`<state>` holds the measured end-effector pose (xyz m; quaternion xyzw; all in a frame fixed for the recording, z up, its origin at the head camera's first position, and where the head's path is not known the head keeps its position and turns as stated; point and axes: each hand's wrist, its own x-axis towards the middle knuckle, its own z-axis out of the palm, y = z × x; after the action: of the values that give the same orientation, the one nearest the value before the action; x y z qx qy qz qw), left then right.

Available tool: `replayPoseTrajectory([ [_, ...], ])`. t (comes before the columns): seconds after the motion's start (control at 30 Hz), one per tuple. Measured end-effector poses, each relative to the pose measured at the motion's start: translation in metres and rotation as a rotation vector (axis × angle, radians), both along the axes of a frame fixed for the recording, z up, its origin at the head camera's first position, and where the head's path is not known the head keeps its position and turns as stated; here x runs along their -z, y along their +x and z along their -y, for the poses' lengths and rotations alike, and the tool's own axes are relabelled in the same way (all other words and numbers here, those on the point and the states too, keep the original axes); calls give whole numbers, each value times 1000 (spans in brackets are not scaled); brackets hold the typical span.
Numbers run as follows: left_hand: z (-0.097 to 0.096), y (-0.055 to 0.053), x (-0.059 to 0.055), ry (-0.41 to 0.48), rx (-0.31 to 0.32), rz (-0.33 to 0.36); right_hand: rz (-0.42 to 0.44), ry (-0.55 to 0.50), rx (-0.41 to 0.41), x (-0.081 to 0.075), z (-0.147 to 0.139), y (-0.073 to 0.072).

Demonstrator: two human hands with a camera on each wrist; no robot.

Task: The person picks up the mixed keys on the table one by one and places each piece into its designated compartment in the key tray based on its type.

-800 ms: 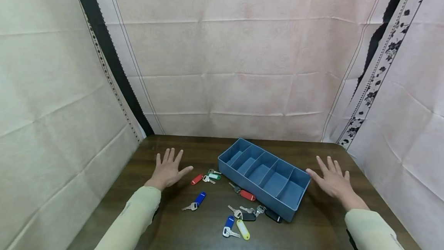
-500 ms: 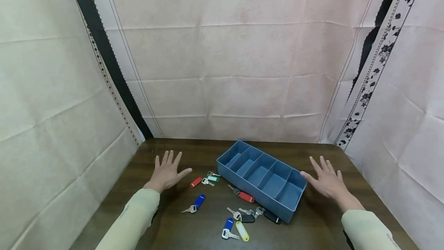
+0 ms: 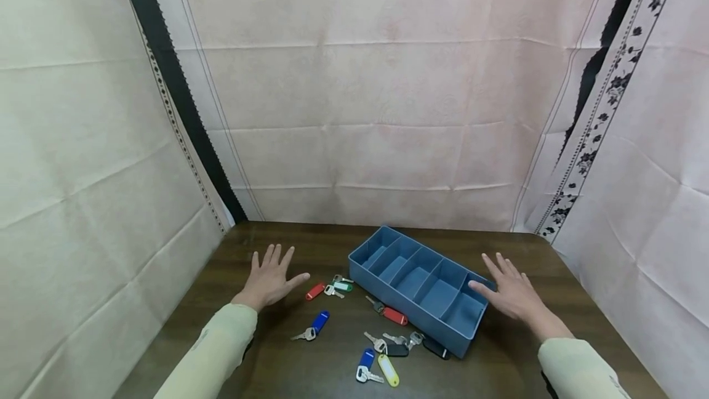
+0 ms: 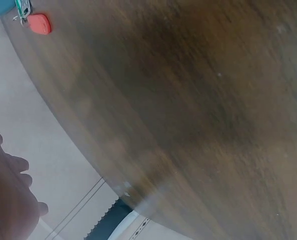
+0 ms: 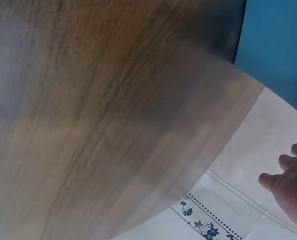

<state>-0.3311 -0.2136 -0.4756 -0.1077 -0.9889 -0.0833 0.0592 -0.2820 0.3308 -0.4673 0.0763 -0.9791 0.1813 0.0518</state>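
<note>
The blue, rectangular, five-compartment plastic tray (image 3: 411,308) lies on the brown wooden worktop (image 3: 310,371) between the left hand (image 3: 268,282) and right hand (image 3: 514,295), fingers extended, gripping nothing; presumably light and stiff, it is best held by opposite long walls.

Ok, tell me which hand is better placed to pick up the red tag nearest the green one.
Probably the left hand: it is much closer to that red tag, while the right hand is across the blue tray from it.
</note>
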Motion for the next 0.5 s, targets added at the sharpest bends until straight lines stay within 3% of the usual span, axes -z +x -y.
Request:
replayPoseTrajectory([
  [0.5,-4,6,3,38,46,26,31,8,-34,3,9,0],
])
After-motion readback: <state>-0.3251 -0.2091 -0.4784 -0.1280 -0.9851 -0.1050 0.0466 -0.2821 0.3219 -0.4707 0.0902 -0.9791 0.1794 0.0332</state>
